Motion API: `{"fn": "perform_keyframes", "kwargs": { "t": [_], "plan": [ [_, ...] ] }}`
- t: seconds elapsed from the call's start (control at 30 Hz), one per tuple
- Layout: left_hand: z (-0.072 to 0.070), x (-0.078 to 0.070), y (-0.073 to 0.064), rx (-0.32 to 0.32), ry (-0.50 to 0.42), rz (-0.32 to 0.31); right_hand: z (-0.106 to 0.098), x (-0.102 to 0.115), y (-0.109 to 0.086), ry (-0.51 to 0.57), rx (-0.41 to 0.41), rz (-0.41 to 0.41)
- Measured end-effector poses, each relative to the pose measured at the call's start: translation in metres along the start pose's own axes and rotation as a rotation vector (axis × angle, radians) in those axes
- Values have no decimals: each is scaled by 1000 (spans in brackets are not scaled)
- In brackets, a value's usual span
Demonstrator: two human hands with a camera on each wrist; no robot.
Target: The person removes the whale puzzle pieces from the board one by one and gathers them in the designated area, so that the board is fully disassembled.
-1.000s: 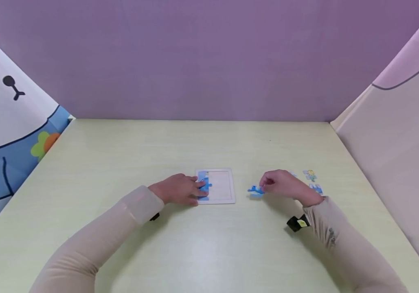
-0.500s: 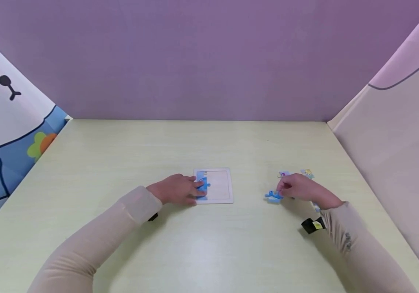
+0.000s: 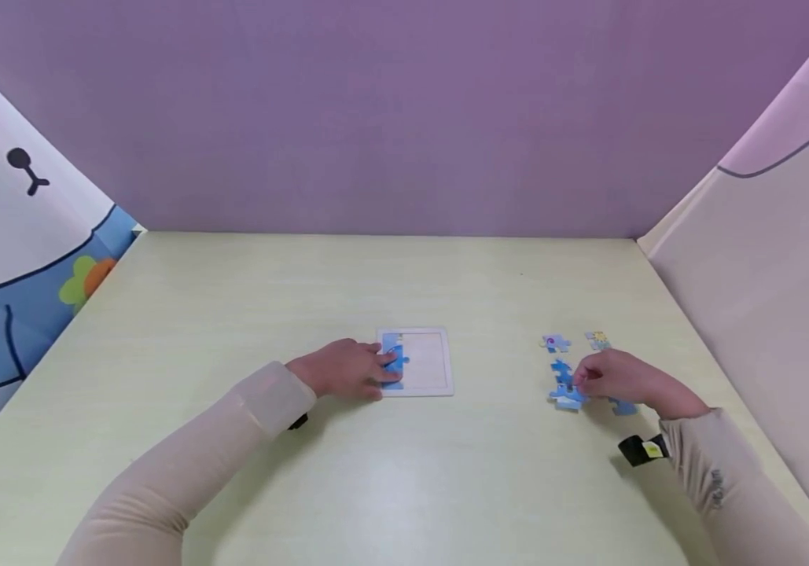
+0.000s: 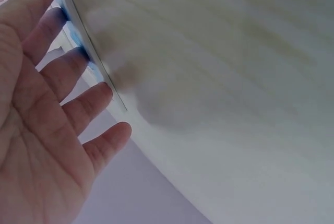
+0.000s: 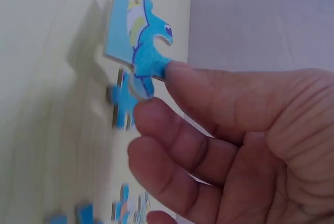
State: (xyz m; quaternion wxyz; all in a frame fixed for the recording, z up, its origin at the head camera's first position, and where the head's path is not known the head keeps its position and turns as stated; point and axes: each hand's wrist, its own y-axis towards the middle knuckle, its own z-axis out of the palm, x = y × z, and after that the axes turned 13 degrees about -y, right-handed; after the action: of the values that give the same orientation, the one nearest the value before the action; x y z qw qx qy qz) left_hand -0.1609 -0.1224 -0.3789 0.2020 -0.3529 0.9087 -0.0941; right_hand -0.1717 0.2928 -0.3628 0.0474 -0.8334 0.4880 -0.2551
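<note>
My left hand rests with spread, fairly straight fingers on the left side of a white puzzle tray. Blue joined pieces fill a strip along that side, partly under the fingers; the tray's remaining floor is bare. In the left wrist view, fingertips lie at the tray's edge. To the right, thumb and fingers of my right hand pinch a blue jigsaw piece with a printed eye. It is held tilted above the table, close over another blue piece.
Several loose jigsaw pieces lie around my right hand: a purplish one, one with a yellow flower, and a blue one partly behind the hand. A purple wall bounds the table at the back, with printed panels either side.
My right hand, pinching the jigsaw piece, has moved right and slightly nearer, from beside the tray to the loose pieces, uncovering some of them. My left hand stays on the tray.
</note>
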Motion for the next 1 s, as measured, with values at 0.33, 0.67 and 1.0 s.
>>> {"fn": "perform_keyframes", "kwargs": {
  "t": [0.33,0.67,1.0],
  "plan": [
    [3,-4,2,-1,141,-5,0,-14,-8,59,66,36],
    [6,-5,1,-47,212,60,7,-16,-5,45,87,55],
    [6,-2,-1,-91,178,97,9,-15,2,-27,109,68]
  ]
}}
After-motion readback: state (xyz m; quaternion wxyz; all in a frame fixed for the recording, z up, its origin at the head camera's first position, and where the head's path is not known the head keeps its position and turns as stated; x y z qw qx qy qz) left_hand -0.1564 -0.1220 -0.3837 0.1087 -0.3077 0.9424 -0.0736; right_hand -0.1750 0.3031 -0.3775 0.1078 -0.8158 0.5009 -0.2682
